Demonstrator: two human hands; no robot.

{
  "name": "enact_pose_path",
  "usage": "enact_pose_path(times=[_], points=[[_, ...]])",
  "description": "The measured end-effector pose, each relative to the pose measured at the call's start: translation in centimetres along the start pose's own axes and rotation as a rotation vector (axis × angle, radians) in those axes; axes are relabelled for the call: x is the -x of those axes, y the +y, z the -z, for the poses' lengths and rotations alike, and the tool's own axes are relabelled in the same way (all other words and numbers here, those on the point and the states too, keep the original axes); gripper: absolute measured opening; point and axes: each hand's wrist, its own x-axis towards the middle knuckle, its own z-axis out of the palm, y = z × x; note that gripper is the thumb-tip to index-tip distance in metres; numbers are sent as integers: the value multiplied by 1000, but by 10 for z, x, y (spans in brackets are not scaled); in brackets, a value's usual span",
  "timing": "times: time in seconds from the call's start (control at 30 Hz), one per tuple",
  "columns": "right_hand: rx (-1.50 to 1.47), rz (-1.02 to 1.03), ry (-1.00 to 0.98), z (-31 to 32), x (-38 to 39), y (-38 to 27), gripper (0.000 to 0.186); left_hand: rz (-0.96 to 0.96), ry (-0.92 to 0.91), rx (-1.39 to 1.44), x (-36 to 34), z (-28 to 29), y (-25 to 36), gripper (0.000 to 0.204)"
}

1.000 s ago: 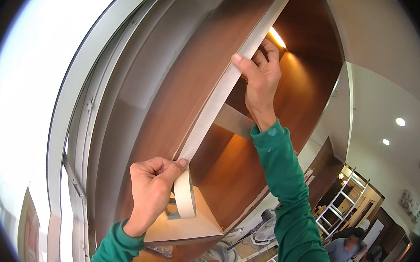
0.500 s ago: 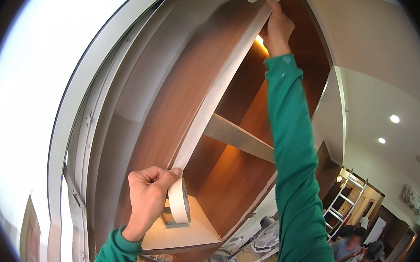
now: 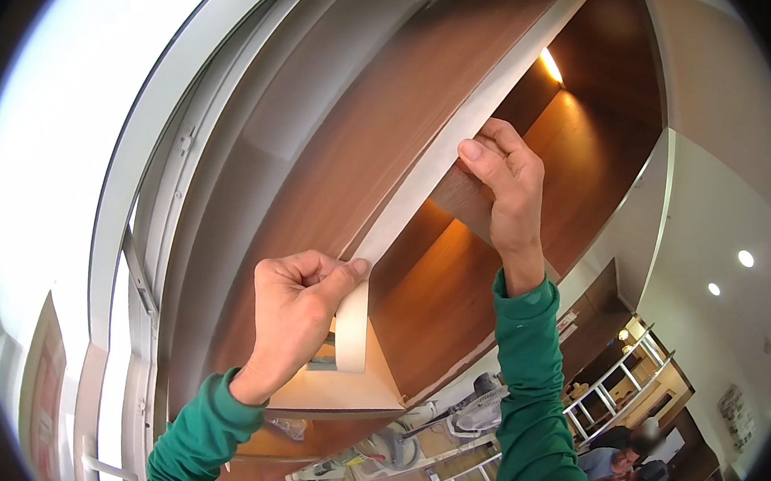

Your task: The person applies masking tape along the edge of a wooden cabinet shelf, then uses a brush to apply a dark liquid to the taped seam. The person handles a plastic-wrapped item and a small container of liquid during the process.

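A pale strip of masking tape (image 3: 442, 171) runs along the slanting front edge of a brown wooden cabinet (image 3: 488, 315). My left hand (image 3: 296, 310) pinches the tape between thumb and fingers at the strip's lower end. Below that thumb hangs the cream tape roll (image 3: 354, 338), partly hidden by the hand. Higher up, my right hand (image 3: 516, 183) is closed on the taped edge, its thumb against the front and its fingers curled toward the cabinet's inside. Behind its wrist, a shelf (image 3: 462, 197) crosses the cabinet.
A bright window with a pale frame (image 3: 156, 126) curves along the left. A lit lamp (image 3: 552, 64) glows inside the cabinet. At lower right stand a ladder (image 3: 612, 386) and people (image 3: 611, 466). A fan (image 3: 479, 410) and other items are on the floor below.
My right hand has come down from the strip's top end to about its middle. My left hand keeps its pinch on the tape. The view has shifted, showing more floor.
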Motion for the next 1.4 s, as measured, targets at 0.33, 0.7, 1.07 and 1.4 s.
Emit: enact_pose_path(times=[0.33,0.7,1.07,1.4], points=[[212,58,-17,-8,6,12,67,113,-32,0,-6,7,12,24],[289,75,-25,-16,7,13,77,120,-35,28,-6,9,15,24],[288,74,-14,-14,7,19,77,115,-35,32,-6,8,10,22],[110,28,33,-16,3,14,56,90,-4,40,-5,6,7,24]])
